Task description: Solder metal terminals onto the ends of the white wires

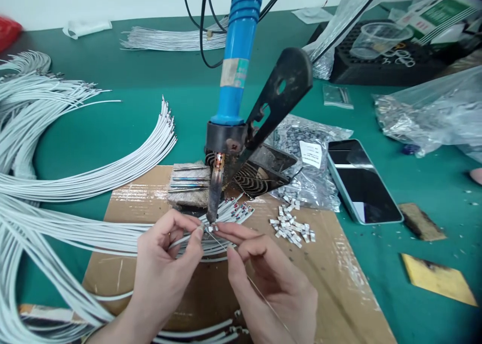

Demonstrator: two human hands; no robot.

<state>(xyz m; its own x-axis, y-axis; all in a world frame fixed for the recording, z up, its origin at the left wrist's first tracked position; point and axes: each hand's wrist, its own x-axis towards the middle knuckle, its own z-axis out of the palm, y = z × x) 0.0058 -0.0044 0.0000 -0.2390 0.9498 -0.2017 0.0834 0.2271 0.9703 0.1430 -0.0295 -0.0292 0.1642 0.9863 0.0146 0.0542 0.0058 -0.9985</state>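
My left hand (165,263) pinches the end of a white wire (113,231) just under the tip of a blue-handled soldering iron (237,58) that rests tip-down in a black stand (263,133). My right hand (271,278) pinches a small white component (214,228) against the wire's end and also holds a thin strand of solder wire (259,294) that runs down past my palm. Both hands meet at the iron's tip above a brown cardboard sheet (339,283).
Big bundles of white wires (86,178) fan across the left of the green table. A heap of small white components (291,228), a bag of parts (309,153), a phone (361,183), two sponge pieces (437,278) and plastic bags (433,113) lie to the right.
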